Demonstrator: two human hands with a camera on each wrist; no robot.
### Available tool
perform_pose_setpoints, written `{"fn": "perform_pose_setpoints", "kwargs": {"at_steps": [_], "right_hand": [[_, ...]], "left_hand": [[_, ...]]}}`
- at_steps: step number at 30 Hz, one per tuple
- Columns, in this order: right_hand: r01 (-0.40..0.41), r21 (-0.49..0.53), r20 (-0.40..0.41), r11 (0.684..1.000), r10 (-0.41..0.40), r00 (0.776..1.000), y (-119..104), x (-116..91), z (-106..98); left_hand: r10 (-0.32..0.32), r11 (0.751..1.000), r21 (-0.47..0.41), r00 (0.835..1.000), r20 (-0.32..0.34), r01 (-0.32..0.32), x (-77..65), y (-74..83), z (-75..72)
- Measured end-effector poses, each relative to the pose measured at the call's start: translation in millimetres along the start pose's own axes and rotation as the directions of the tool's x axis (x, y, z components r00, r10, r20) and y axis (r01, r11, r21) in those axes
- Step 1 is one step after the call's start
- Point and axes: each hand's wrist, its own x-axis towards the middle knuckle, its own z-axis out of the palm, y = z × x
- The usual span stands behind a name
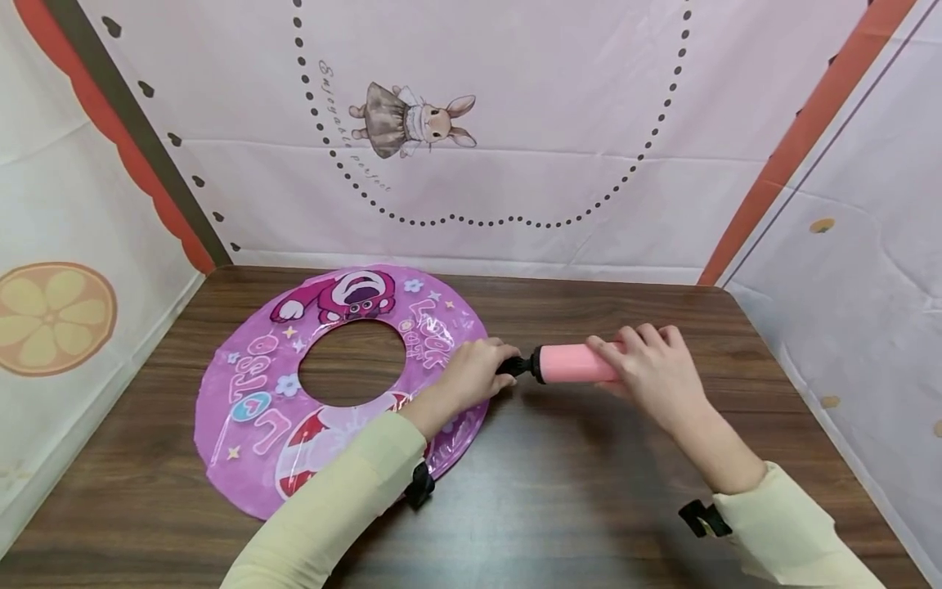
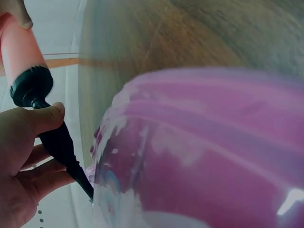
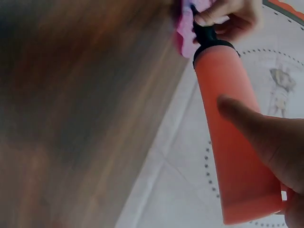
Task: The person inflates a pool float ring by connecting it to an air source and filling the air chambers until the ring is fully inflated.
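Observation:
A purple swim ring [image 1: 253, 388] with cartoon prints lies on the table at left of centre, rounded with air in the left wrist view. My left hand [image 1: 473, 372] pinches the black nozzle [image 2: 59, 145] of a pink hand pump [image 1: 570, 363] between thumb and fingers. The nozzle's thin tip meets the ring's surface at its right side. My right hand [image 1: 655, 376] grips the pink barrel, its thumb laid along the side in the right wrist view. The pump is held roughly level above the table, pointing left at the ring.
The brown wooden table [image 1: 589, 507] has a printed fabric backdrop [image 1: 515, 98] behind it and fabric walls at both sides. Black straps [image 1: 704, 519] sit at both of my wrists, over pale sleeves. My left forearm crosses over the ring's lower right part.

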Motion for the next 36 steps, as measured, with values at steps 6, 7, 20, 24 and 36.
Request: {"fn": "perform_pose_setpoints", "kwargs": {"at_steps": [6,7,20,24,36], "right_hand": [[-0.008,0.066,0.003,0.998,0.008,1.000,8.8,-9.8,3.5],[-0.011,0.077,0.005,0.997,0.011,1.000,13.4,-13.0,2.1],[-0.139,0.095,0.020,0.986,0.138,0.990,75.1,-51.7,-39.0],[-0.059,0.080,0.007,0.995,0.058,0.998,51.5,-30.8,-22.3],[0.002,0.044,0.016,0.999,-0.003,1.000,-4.3,3.5,11.4]], "left_hand": [[-0.026,1.000,0.003,0.999,0.037,0.026,-0.2,-2.5,-1.5],[-0.031,1.000,0.004,0.999,0.042,0.031,0.1,-3.1,-1.3],[-0.004,1.000,0.012,1.000,0.014,0.004,1.2,-8.3,0.3],[0.034,0.999,0.028,0.999,-0.011,-0.034,0.8,-5.5,0.8],[0.040,0.998,0.057,0.999,-0.033,-0.038,-3.1,-4.3,1.7]]}}
